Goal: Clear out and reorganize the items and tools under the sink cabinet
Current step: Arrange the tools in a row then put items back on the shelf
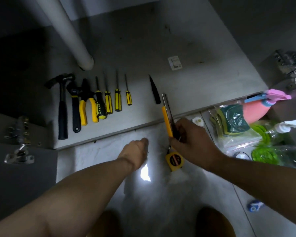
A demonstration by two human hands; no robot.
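The right hand (193, 139) grips the lower end of a yellow utility knife (167, 115), fingers curled round its body. The knife points up and away from the person, and its far end reaches over the front edge of the cabinet floor (195, 79). Just below that hand a yellow tape measure (174, 160) lies on a white sheet (101, 151) spread on the tiled floor.

The left hand (135, 151) hovers low over the sheet, near the right hand but apart from it. Its knuckles face up and its fingers are bent under, out of sight, so whether it holds anything cannot be told.

On the cabinet floor a row of tools lies side by side, handles toward the front edge: a hammer (62, 106), a wrench (74, 103), pliers (87, 103) and four yellow-and-black screwdrivers (117, 100). A thin black blade (155, 91) lies apart from them, just beyond the knife's tip. Bare cabinet floor opens between the last screwdriver and the blade, and more widely to the right and behind. A grey drain pipe (68, 31) comes down at the back left, above the hammer.

To the right, on the tiles, sit a pink spray bottle (256, 112), a clear bag of sponges (234, 122) and green bottles (270, 134), close together.
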